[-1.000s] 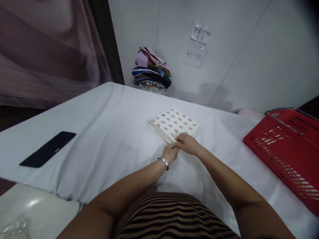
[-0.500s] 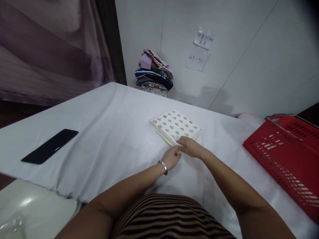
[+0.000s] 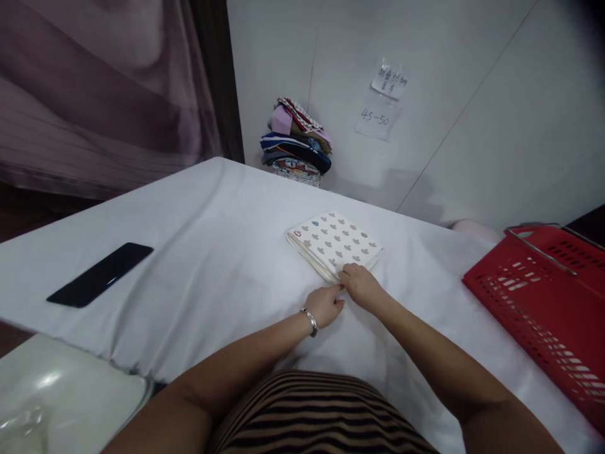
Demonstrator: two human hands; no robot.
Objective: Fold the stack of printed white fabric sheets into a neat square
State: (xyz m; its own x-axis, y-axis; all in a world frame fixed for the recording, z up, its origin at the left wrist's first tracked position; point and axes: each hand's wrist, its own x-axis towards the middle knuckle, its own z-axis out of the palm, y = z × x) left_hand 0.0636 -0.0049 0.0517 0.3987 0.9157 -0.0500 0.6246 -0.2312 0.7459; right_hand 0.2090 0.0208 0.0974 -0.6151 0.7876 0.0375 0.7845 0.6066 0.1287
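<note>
A folded white cloth (image 3: 331, 236) with a grey leaf-like print and a few small coloured motifs lies on the white-covered table (image 3: 227, 252). Its layered edge faces left and towards me. My right hand (image 3: 363, 287) grips the cloth's near corner, fingers bent over the top; the thumb is mostly hidden. Just below and left of that corner is my left hand (image 3: 324, 306), with a silver bracelet on the wrist. Its index finger points at the right fingertips, and the thumb stands apart from it with nothing visible between them.
A red plastic basket (image 3: 543, 315) with a metal handle stands on the right. At the left lies a flat black object (image 3: 101, 275). Against the wall behind the table rises a stack of folded fabrics (image 3: 297, 142). A pale glossy surface (image 3: 66, 391) is at lower left.
My left hand's thumb and index finger have parted slightly near the corner. The right hand keeps its hold, its fingers a little more bent. The whole view has shifted slightly.
</note>
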